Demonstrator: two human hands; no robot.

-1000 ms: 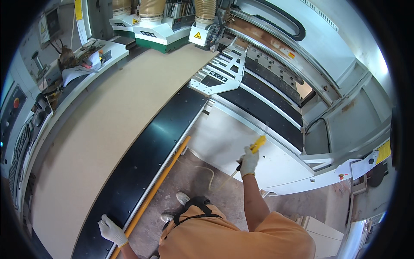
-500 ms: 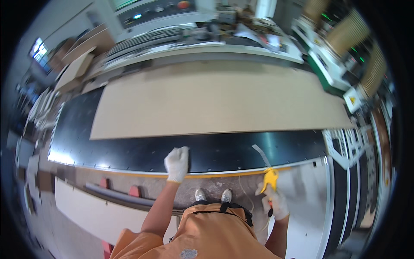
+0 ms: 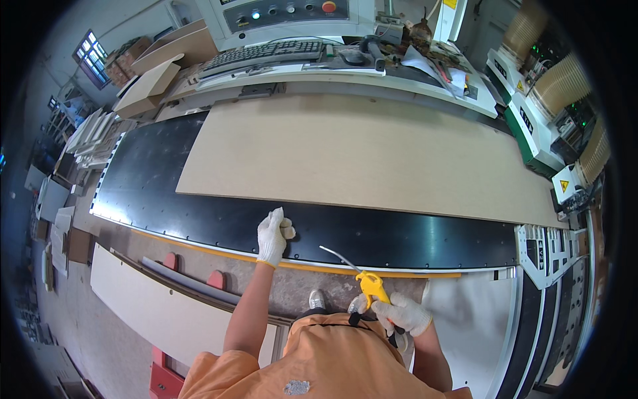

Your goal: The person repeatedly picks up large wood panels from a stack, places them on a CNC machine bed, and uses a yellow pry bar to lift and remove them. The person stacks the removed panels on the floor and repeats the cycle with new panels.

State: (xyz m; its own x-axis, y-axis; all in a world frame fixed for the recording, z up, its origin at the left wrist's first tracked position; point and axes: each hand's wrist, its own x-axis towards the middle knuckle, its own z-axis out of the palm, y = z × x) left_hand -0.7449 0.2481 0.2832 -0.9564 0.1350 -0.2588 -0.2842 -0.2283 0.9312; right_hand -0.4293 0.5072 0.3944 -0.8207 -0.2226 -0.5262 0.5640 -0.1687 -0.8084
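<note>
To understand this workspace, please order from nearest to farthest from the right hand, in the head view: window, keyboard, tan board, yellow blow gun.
1. Yellow blow gun, held in the right hand.
2. Tan board, ahead, on the black table.
3. Keyboard, beyond the board, leftward.
4. Window, background, upper left.

The wide fisheye head camera is looking steeply down from just above the person's orange fabric shirt (image 3: 325,349), which is filling the middle of the lower edge. It is facing forward across the long, flat, black desk (image 3: 405,241) and the broad, tan, rectangular board (image 3: 372,159), with the dark grey control panel with round buttons (image 3: 309,16) showing farthest off at the upper edge. The white-gloved left grip (image 3: 272,238) and white-gloved right grip (image 3: 407,314) are showing much nearer the lens.
</note>
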